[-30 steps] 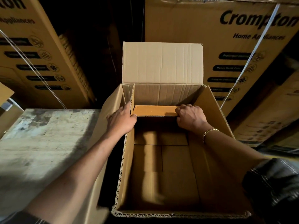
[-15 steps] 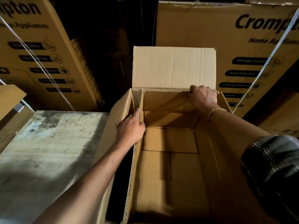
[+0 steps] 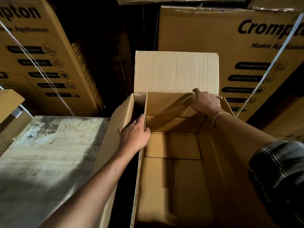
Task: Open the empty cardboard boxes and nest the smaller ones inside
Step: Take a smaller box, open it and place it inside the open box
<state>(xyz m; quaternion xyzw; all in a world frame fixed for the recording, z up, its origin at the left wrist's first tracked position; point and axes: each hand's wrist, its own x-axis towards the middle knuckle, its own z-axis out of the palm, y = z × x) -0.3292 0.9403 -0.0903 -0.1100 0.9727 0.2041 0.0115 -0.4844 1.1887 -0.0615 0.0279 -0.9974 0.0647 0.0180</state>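
A smaller open cardboard box (image 3: 171, 145) sits nested inside a larger open cardboard box (image 3: 121, 112), whose far flap (image 3: 176, 71) stands upright. My left hand (image 3: 134, 137) grips the top of the inner box's left wall, thumb inside and fingers outside. Over at the far right corner, my right hand (image 3: 205, 102) holds the inner box's far flap pressed back near the rim. The inner box is empty, its bottom flaps showing.
A worn grey table top (image 3: 49, 153) lies to the left of the boxes. Tall printed appliance cartons stand behind at the left (image 3: 41, 55) and at the right (image 3: 238, 38), bound with white straps. Another carton edge (image 3: 9, 101) shows at far left.
My right hand has lifted the inner box's far flap from lying inward to up against the far wall. My left hand stayed on the left wall. The camera moved closer.
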